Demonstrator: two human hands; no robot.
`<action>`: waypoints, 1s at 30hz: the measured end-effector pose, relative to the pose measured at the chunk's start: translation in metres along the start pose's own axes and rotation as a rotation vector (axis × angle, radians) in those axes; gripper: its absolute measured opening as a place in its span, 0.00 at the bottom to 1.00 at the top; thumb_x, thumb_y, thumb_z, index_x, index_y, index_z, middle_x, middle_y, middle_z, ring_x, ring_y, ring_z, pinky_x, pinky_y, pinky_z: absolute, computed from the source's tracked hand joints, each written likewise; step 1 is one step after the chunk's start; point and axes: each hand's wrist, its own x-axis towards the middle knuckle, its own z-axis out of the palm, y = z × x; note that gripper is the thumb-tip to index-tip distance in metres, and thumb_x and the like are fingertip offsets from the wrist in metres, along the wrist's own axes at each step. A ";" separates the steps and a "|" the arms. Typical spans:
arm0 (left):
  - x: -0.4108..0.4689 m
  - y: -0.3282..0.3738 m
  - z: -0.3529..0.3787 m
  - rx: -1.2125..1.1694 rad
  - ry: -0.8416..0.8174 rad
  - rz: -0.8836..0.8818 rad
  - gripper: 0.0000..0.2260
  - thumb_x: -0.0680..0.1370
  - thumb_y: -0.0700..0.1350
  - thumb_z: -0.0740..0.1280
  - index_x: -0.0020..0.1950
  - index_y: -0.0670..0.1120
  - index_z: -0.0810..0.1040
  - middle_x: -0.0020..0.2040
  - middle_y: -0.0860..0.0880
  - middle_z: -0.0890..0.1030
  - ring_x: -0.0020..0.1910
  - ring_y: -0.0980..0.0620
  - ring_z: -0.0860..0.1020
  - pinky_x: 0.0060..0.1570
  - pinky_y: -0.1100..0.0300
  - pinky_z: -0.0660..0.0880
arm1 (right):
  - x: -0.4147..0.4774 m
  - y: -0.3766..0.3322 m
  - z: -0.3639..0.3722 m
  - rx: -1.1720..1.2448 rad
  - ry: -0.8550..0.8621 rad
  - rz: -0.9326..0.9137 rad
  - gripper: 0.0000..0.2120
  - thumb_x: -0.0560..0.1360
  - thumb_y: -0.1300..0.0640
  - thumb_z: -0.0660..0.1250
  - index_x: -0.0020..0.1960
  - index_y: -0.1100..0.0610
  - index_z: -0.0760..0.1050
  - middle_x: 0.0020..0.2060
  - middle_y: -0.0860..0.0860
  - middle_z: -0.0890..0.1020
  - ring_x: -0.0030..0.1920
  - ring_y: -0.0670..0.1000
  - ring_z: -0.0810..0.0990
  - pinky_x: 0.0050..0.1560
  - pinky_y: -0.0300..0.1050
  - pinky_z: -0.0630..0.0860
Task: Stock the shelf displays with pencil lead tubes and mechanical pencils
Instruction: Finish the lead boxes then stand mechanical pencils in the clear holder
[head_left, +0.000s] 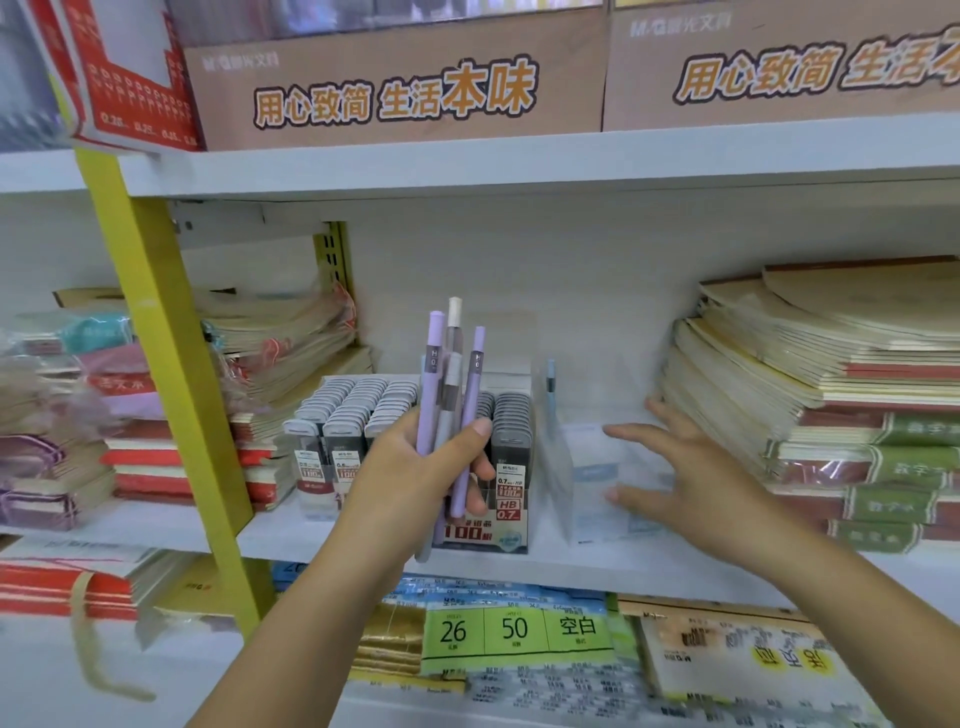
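Head: mechanical pencils (432, 387) upright in grip of left hand (410, 470)

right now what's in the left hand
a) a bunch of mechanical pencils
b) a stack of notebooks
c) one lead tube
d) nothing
a: the left hand grips a bunch of mechanical pencils, mostly purple, upright in front of the lead tubes, while the right hand reaches open toward the clear box.
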 end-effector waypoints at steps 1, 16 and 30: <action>-0.002 -0.001 0.000 0.011 -0.010 -0.009 0.08 0.78 0.49 0.70 0.46 0.45 0.79 0.32 0.49 0.82 0.25 0.52 0.77 0.29 0.64 0.76 | -0.003 -0.002 0.005 0.006 0.056 0.004 0.22 0.72 0.44 0.72 0.64 0.35 0.71 0.78 0.41 0.50 0.74 0.45 0.60 0.68 0.39 0.58; -0.017 -0.010 0.010 -0.038 -0.189 -0.063 0.06 0.76 0.51 0.73 0.39 0.55 0.83 0.36 0.47 0.83 0.28 0.52 0.75 0.29 0.63 0.74 | -0.012 -0.096 -0.003 0.540 0.239 -0.175 0.19 0.77 0.51 0.66 0.67 0.44 0.71 0.47 0.42 0.84 0.50 0.39 0.80 0.51 0.33 0.77; -0.007 -0.001 -0.004 0.038 0.009 -0.039 0.11 0.82 0.52 0.65 0.50 0.44 0.77 0.32 0.51 0.82 0.21 0.56 0.71 0.19 0.63 0.65 | 0.074 -0.063 -0.041 0.140 0.330 -0.235 0.14 0.75 0.63 0.69 0.51 0.48 0.67 0.40 0.52 0.83 0.38 0.50 0.84 0.46 0.53 0.82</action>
